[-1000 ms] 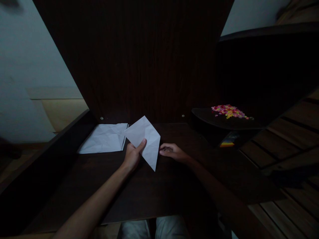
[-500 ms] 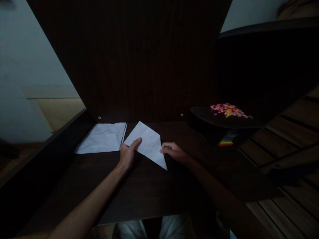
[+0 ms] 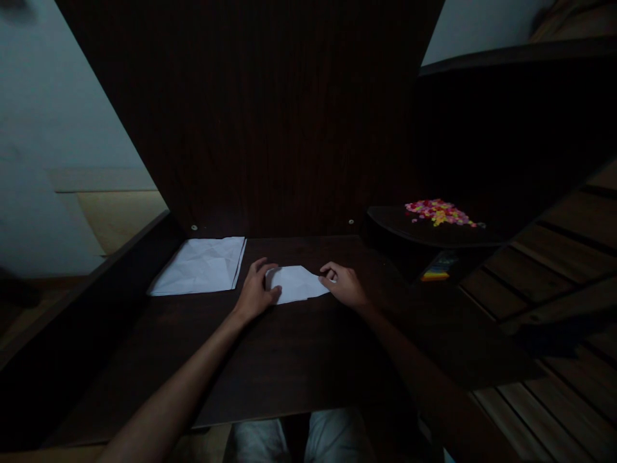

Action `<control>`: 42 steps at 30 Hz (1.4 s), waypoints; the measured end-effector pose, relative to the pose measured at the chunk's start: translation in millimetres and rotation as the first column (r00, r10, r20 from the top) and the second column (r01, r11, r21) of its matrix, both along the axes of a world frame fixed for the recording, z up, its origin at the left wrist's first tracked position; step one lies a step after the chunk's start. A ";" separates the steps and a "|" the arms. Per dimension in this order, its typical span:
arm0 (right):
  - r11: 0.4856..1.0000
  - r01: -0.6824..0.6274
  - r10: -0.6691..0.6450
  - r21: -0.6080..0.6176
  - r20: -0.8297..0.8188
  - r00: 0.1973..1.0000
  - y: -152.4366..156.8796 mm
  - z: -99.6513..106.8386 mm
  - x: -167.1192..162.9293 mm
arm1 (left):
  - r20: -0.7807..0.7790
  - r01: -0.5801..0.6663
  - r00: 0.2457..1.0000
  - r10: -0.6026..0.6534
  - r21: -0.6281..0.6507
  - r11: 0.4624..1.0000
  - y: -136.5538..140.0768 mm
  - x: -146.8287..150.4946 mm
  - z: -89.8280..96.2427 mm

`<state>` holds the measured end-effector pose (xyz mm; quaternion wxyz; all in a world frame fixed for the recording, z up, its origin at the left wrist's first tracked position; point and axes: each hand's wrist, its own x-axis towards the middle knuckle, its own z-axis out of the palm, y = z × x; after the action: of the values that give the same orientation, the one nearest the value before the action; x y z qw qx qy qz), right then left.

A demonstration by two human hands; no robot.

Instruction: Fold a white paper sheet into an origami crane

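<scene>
A folded sheet of white paper (image 3: 294,285) is held low over the dark desk, or resting on it; I cannot tell which. One end tapers toward the right. My left hand (image 3: 256,292) grips its wide left end, thumb on the near side and fingers curved round the far side. At the narrow right tip, my right hand (image 3: 343,285) pinches the paper between thumb and curled fingers. To the left lies a stack of creased white paper sheets (image 3: 200,265), apart from both hands.
A small curved shelf (image 3: 385,222) at the right carries a heap of pink, red and yellow bits (image 3: 441,212). Beneath it shows a rainbow-striped item (image 3: 436,273). A tall dark panel (image 3: 270,116) rises behind the desk (image 3: 270,373), and a low side board (image 3: 96,283) borders its left.
The folded paper has turned from a slanted position to nearly level and shows a smaller outline. My left hand has shifted right to its left end; my right hand holds the tapered tip.
</scene>
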<state>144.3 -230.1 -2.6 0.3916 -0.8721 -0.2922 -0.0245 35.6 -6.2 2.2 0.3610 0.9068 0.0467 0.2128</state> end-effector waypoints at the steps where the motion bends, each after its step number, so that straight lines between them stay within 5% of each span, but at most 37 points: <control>1: 0.999 -0.003 0.004 -0.032 0.032 0.999 -0.2 0.1 -0.4 | -0.003 0.014 1.000 -0.014 0.090 0.996 0.2 -0.8 0.0; 7: 0.969 -0.182 0.226 -0.169 0.298 0.927 1.0 6.2 -7.9 | -0.114 0.296 0.955 -0.275 0.270 0.916 -0.7 1.2 -3.9; 11: 0.926 -0.320 0.369 -0.202 0.302 0.879 1.5 12.0 -16.5 | -0.146 0.289 0.956 -0.254 0.333 0.898 -3.1 1.8 -5.6; 17: 0.898 -0.361 0.430 -0.251 0.328 0.841 -0.9 15.8 -20.1 | -0.148 0.273 0.961 -0.234 0.380 0.884 -5.3 -1.4 -2.2; 30: 0.955 -0.253 0.297 -0.156 0.465 0.834 0.5 14.4 -18.8 | -0.135 0.257 0.966 -0.221 0.401 0.879 -5.3 -1.3 -3.1; 36: 0.986 -0.067 0.140 -0.151 0.545 0.827 0.8 12.9 -15.1 | -0.131 0.259 0.966 -0.224 0.432 0.864 -6.6 -2.9 0.2; 42: 0.990 -0.024 0.087 -0.140 0.461 0.883 1.0 5.7 -8.4 | -0.119 0.288 0.957 -0.263 0.454 0.843 -9.9 -4.4 2.8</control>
<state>135.9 -229.1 3.0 0.2530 -0.8557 -0.4035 -0.2026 31.2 -16.1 5.1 0.1579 0.9692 -0.1271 0.1400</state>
